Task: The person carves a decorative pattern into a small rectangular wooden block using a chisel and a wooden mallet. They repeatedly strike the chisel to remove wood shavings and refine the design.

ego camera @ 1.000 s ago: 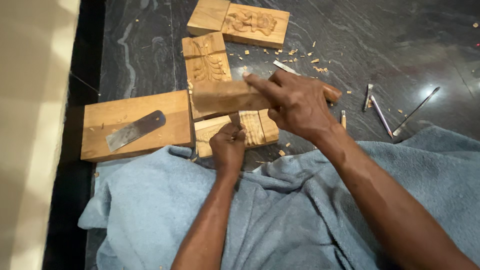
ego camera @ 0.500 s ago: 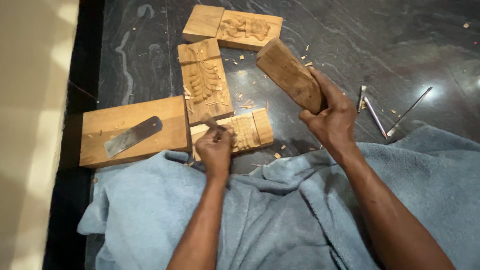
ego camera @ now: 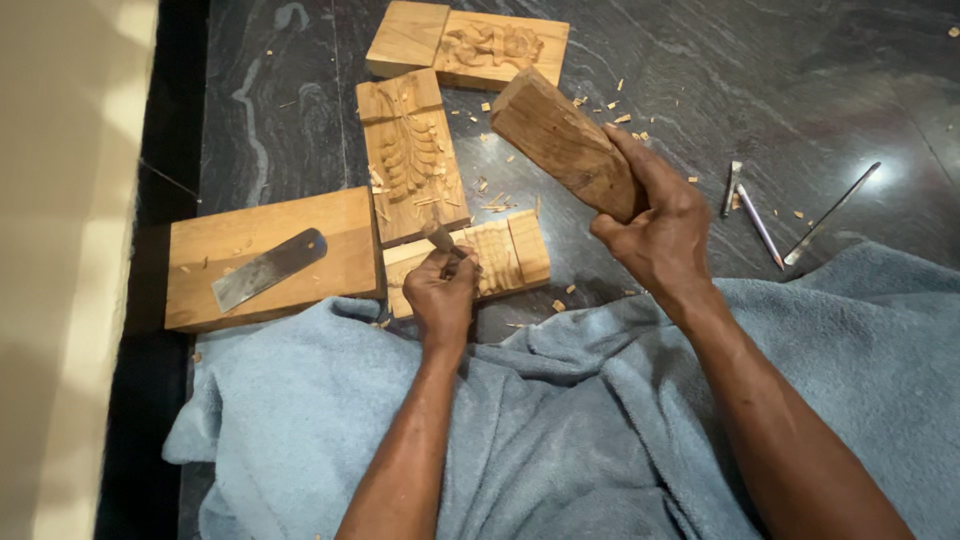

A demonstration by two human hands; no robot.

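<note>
Careful: your left hand (ego camera: 440,295) grips the chisel (ego camera: 438,236) on the small carved panel (ego camera: 495,258) on the floor; your right hand (ego camera: 660,235), clamped on the raised wooden mallet (ego camera: 560,140), could glance onto knuckles.

Brightness: dim, warm indoor light; the dark stone floor (ego camera: 300,110) takes up much of it.
Source: from the upper right, judging by the pale sheen on the floor near the metal chisels (ego camera: 790,215).
Glare: soft reflection around those chisels; no blown-out spots elsewhere.
Left edge: a pale cream surface (ego camera: 70,250) lies blurred and out of focus, with soft bright patches.
Shadows: a dark band runs between that surface and the floor; faint shadows under the wooden mallet (ego camera: 565,145) and carved blocks (ego camera: 410,160).
Sharpness: hands, wood grain and blue towel (ego camera: 560,440) read clearly; slight softness toward the corners.
</note>
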